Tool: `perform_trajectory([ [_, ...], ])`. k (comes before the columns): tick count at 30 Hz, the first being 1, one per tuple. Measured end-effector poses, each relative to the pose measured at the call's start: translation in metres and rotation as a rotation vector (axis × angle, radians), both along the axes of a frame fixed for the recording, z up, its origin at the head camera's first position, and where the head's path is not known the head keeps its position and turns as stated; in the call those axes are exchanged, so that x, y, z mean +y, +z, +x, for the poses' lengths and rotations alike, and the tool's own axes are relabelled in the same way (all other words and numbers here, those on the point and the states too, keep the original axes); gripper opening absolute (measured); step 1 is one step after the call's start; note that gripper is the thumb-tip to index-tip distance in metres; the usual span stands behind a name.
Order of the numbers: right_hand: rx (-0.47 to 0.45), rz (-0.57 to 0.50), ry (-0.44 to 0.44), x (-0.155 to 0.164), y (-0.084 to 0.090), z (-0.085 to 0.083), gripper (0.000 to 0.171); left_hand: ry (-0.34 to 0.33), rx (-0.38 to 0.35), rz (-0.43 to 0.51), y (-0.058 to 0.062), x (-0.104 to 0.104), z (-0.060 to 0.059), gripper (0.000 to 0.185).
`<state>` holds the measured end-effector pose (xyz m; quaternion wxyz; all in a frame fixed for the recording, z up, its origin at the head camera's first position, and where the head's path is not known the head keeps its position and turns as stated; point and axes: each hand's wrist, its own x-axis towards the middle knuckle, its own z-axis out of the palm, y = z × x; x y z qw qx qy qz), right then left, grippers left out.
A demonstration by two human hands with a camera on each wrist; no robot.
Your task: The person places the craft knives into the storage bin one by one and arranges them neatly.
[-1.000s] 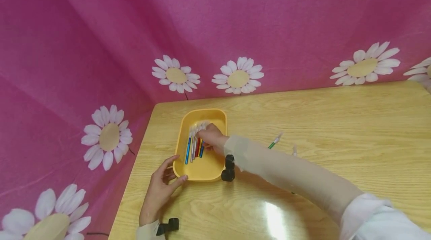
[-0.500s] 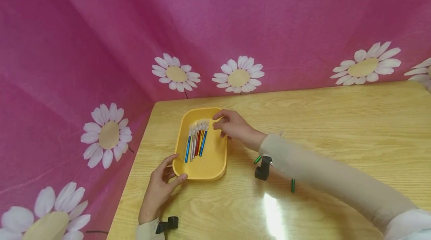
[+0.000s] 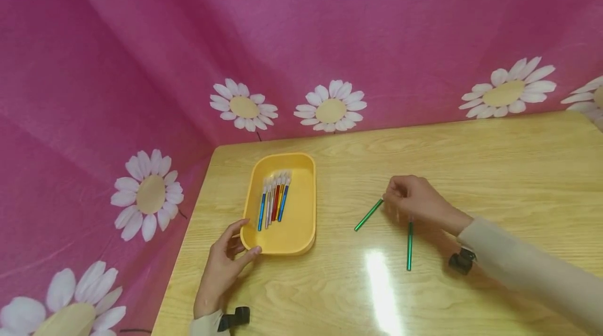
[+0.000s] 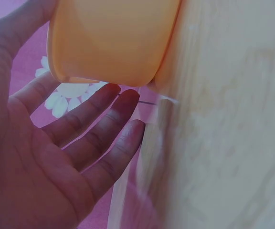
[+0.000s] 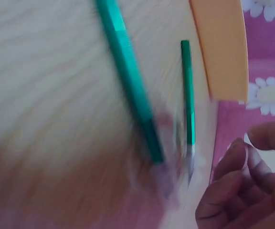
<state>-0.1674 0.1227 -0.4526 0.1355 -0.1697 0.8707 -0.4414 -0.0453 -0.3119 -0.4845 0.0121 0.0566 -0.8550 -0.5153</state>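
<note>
While crouched over the far ends of two green pens, right hand (image 3: 416,201) at centre-right of head view, fingers curled down toward tabletop. Whether fingertips actually pinch a pen: cannot tell; right wrist view blurred, fingers (image 5: 233,191) loosely bent at lower right with nothing seen between them.

Slanted green pen (image 3: 368,214) just left of that hand, upper end at the knuckles, lower end pointing toward lower left. Upright green pen (image 3: 410,246) directly below the hand, running straight down the frame. Both flat on wooden table (image 3: 494,168). Apart from each other along their length, converging near the hand.

Left hand (image 3: 225,268) at lower left of centre, relaxed and open, thumb and fingertips resting against near corner of yellow tray (image 3: 305,210). Left wrist view confirms: palm (image 4: 42,167) spread, fingers straight under tray corner (image 4: 113,43), not wrapped round it.

Tray left of centre, near table's left edge, well apart from the green pens. Inside, toward its left half: bundle of coloured pens (image 3: 274,201), side by side, blue, red and orange barrels, pale caps toward upper edge.

Pink daisy-print cloth (image 3: 282,37) behind and to left of table. Black wrist straps at both cuffs.
</note>
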Motion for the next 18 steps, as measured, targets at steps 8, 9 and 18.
perform_trajectory([
  [8, 0.06, 0.251, -0.026, 0.034, -0.018, 0.027, 0.033, 0.008, -0.023, 0.027, 0.001, 0.0, -0.001, 0.068],
  [9, 0.062, 0.279, -0.032, 0.035, -0.02, 0.03, 0.034, 0.004, -0.018, 0.025, 0.0, 0.0, -0.001, 0.068],
  [18, 0.089, 0.36, -0.088, 0.033, -0.029, 0.042, 0.023, 0.006, -0.017, 0.041, -0.002, 0.0, 0.0, 0.069],
])
